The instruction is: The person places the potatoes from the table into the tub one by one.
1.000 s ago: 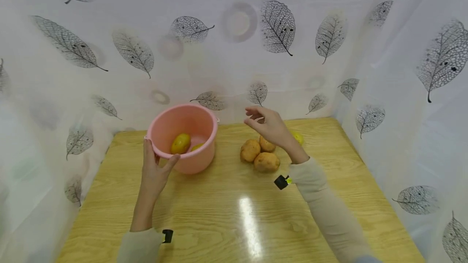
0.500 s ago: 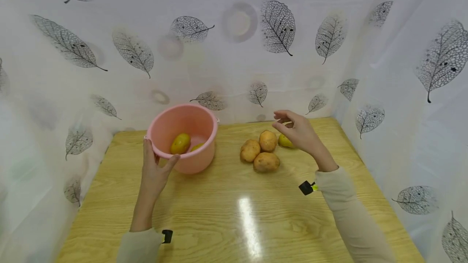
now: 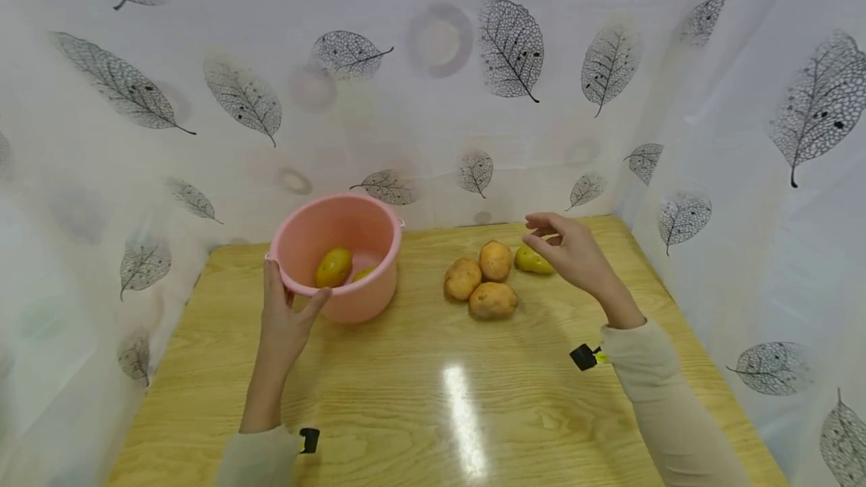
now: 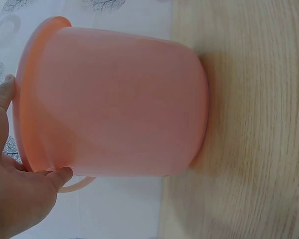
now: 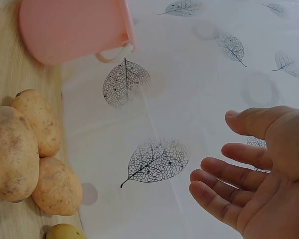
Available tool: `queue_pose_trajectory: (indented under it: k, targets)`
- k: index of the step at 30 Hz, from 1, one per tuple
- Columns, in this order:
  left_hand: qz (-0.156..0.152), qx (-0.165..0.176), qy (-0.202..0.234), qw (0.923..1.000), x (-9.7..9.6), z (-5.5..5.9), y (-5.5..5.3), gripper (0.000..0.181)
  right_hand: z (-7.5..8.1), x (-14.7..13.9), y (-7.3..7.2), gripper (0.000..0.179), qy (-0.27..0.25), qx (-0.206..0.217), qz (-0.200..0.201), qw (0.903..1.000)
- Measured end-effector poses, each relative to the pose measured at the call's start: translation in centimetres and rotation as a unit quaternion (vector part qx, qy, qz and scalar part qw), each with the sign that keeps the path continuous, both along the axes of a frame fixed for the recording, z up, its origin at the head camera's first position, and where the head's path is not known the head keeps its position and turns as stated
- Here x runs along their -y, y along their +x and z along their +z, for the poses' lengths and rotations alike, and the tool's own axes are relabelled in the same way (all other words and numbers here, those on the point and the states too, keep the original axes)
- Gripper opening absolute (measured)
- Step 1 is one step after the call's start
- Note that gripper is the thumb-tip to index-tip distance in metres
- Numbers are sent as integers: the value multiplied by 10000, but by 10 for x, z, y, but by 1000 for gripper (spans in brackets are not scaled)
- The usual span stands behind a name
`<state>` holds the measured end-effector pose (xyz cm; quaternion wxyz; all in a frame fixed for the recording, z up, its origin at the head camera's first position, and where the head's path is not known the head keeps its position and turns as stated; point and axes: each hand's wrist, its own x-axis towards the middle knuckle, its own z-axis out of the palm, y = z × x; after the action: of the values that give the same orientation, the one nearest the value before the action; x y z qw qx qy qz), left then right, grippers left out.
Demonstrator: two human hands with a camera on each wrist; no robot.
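Observation:
My left hand (image 3: 284,325) grips the near left rim of a pink plastic bucket (image 3: 361,305), thumb and fingers over its edge. Inside the bucket lie a smooth yellow-green fruit, mango-like (image 3: 334,267), and part of a second one (image 3: 363,273), mostly hidden by the wall. On the right, my right hand (image 3: 571,255) hovers with its fingers loosely bent and nothing in them. A yellow-green fruit (image 3: 532,260) rests on the table just beside and below it, partly covered by the hand in the head view. In the right wrist view only the edge of that fruit (image 5: 65,232) shows.
Three brown potatoes (image 3: 493,300) sit clustered between the bucket and my right hand. A white curtain with leaf prints (image 3: 433,126) encloses the wooden table (image 3: 386,397) at the back and both sides. A handle (image 5: 109,54) hangs from the bucket's rim.
My right hand has moved right, from above the potatoes to over the yellow-green fruit, uncovering the potatoes. My left hand and the bucket have stayed in place.

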<state>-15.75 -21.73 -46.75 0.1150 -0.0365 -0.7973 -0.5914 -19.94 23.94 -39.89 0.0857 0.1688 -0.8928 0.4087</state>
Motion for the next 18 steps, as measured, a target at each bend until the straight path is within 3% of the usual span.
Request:
queue_pose_trajectory:
  k: [7,18]
  targets:
    - [-7,-54,0,10000,-1,1,1,110,-14,2,2,38,23,166,68,9998]
    - [57,50,-62,10000,0,0,0,110,-51,6,4,42,306,579,322,9973]
